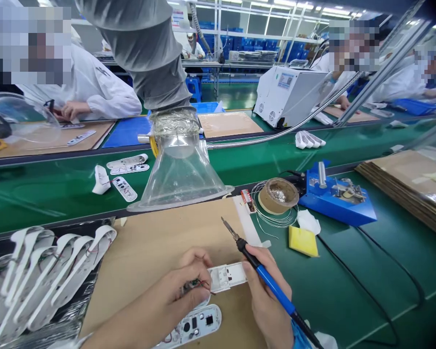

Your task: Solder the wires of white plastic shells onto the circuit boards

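Observation:
Low in the middle, my left hand [187, 286] is closed, pinching a small circuit board [193, 283] with thin red and dark wires. A white rectangular plastic part [227, 277] spans the gap between my hands. My right hand [271, 295] is closed round a blue-handled soldering iron [274, 286], its tip pointing up and left, and its thumb is against the white part's right end. Below my left hand lies a long rounded white panel [199, 324] with black components, partly hidden by my forearm. Brown board [160, 232] covers the work surface beneath.
Several curved white housings [58, 276] lie at left. A clear fume hood [183, 174] hangs ahead. On the right are a solder coil with a cardboard ring [278, 196], a yellow sponge [303, 241] and a blue soldering stand [336, 194]. Co-workers sit across the green conveyor [240, 162].

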`<state>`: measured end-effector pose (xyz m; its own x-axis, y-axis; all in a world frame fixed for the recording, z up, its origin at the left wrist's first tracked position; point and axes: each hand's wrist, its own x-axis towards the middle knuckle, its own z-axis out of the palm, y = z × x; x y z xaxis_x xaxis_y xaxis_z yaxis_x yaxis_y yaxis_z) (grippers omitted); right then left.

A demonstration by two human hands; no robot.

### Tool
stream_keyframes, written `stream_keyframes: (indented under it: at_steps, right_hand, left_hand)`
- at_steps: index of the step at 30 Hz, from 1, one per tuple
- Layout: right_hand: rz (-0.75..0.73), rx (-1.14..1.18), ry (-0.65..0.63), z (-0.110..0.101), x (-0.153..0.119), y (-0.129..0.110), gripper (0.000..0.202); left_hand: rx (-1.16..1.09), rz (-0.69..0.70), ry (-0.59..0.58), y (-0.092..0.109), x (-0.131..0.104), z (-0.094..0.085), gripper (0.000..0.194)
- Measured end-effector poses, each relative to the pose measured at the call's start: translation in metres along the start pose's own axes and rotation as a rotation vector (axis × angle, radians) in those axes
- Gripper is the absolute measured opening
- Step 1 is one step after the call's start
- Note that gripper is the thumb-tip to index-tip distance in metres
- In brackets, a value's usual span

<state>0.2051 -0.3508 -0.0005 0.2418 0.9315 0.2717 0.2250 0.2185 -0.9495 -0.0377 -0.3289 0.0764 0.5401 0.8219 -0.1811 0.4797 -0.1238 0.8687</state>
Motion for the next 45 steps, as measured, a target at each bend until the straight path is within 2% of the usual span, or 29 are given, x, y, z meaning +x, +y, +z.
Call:
stream_keyframes:
  at_steps: [3, 7, 9, 12, 19, 25, 38, 45]
  right_hand:
    - [0.042, -0.050, 0.067, -0.008, -0.006, -0.002, 0.024]
    - [0.306, -0.062, 0.150, -0.020, -0.027, -0.008, 0.034]
    - [0.367, -0.010, 0.152, -0.024, -0.039, -0.010, 0.035]
    - [0.332, 0.056, 0.152, -0.028, -0.050, -0.010, 0.031]
    - [0.258, 0.026, 0.073, -0.022, -0.058, -0.008, 0.026]
    - [0.271, -0.039, 0.014, -0.021, -0.067, -0.007, 0.021]
    - [0.213, -0.033, -0.003, -0.023, -0.070, -0.006, 0.014]
    - [0.272, -0.037, -0.022, -0.025, -0.068, -0.006, 0.016]
  left_hand:
    - [0.081, -0.011, 0.064, -0.011, -0.012, 0.008, 0.028]
    - [0.246, 0.005, 0.178, -0.035, -0.023, 0.029, 0.028]
    - [0.328, 0.035, 0.249, -0.045, -0.025, 0.039, 0.027]
    - [0.424, 0.059, 0.312, -0.052, -0.026, 0.049, 0.026]
    - [0.506, 0.074, 0.358, -0.059, -0.028, 0.057, 0.025]
    - [0.517, 0.087, 0.356, -0.051, -0.024, 0.054, 0.024]
    - [0.543, 0.145, 0.370, -0.047, -0.020, 0.053, 0.021]
    - [0.548, 0.173, 0.402, -0.043, -0.020, 0.054, 0.020]
